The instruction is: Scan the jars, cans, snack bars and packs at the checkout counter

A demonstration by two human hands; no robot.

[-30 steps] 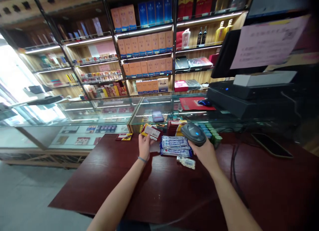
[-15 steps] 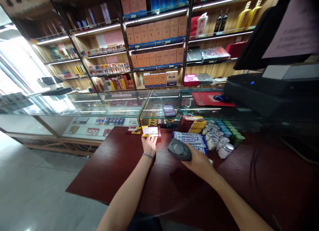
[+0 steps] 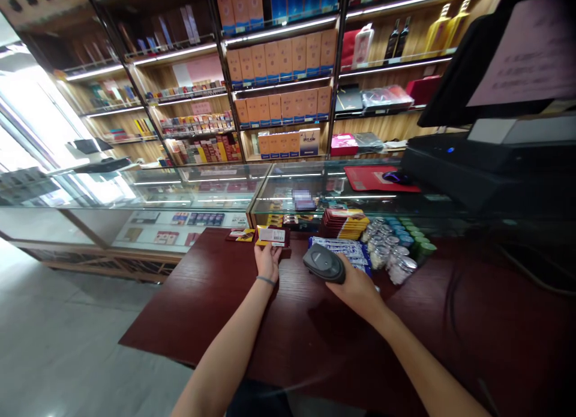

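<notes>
Left hand pinches a yellow-and-maroon packet; right hand grips a dark scanner.
From that packet, the scanner is at four o'clock, and a second packet lies at nine o'clock.

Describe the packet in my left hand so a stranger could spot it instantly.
Find the dark red wooden table in front of the glass counter. Near its far edge, your left hand holds a flat yellow-and-maroon packet. Unlike the similar packet lying just to its left, it shows a white barcode label.
</notes>
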